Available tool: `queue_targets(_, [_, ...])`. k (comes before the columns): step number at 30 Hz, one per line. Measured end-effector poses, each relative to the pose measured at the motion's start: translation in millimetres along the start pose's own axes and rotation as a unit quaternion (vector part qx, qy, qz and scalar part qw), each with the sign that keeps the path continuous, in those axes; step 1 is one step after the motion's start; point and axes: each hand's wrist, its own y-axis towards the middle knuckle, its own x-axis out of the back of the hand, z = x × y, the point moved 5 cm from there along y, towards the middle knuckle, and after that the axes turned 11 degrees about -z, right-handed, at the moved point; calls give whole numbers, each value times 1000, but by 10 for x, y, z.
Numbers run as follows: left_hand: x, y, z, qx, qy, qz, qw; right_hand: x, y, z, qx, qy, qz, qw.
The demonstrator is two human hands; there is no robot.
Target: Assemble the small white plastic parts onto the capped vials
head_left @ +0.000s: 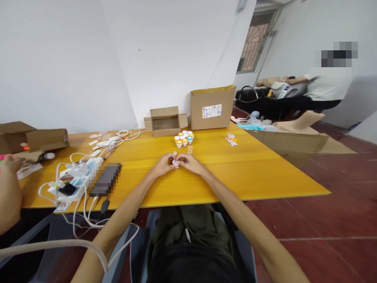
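Observation:
My left hand and my right hand meet over the table near its middle. Pinched between their fingertips is a small white round piece, partly covered by the fingers; its exact kind is too small to make out. Just beyond the right hand stands a small clear amber-tinted jar. A small white square with a dark printed pattern shows just above the left fingers. Farther back, several small white bottles with orange, white and teal caps are grouped together.
Small caps and pieces lie to the right. An open carton and a larger box stand at the back. At left are a cabled power strip, a phone and another person's hand. A seated person is far right.

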Motion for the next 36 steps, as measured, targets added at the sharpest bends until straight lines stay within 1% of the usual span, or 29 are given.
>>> queue_targets(4, [-2, 3, 5, 6, -9, -1, 1000, 4, 1, -1, 14, -12, -10, 1000])
queue_targets(9, [-1, 4, 14, -1, 1, -5, 1000, 45, 10, 29, 35, -30, -38, 998])
queue_targets(14, [-6, 4, 17, -9, 13, -8, 1000, 80, -13, 72, 59, -63, -53, 995])
queue_targets(19, [-16, 0, 10, -25, 6, -5, 1000, 60, -67, 134, 90, -92, -50, 990])
queue_targets(22, [-15, -4, 7, -32, 5, -7, 999, 47, -83, 165, 112, -110, -58, 986])
queue_targets(27, [-10, -10, -1, -29, 2, -6, 1000, 26, -87, 189, 147, -137, -66, 977])
queue_targets(33, [-6, -6, -39, -23, -8, -7, 1000, 14, -105, 222, 157, -168, -72, 971])
queue_targets(36, [-7, -6, -48, -22, -10, -8, 1000, 29, -111, 238, 156, -177, -87, 968])
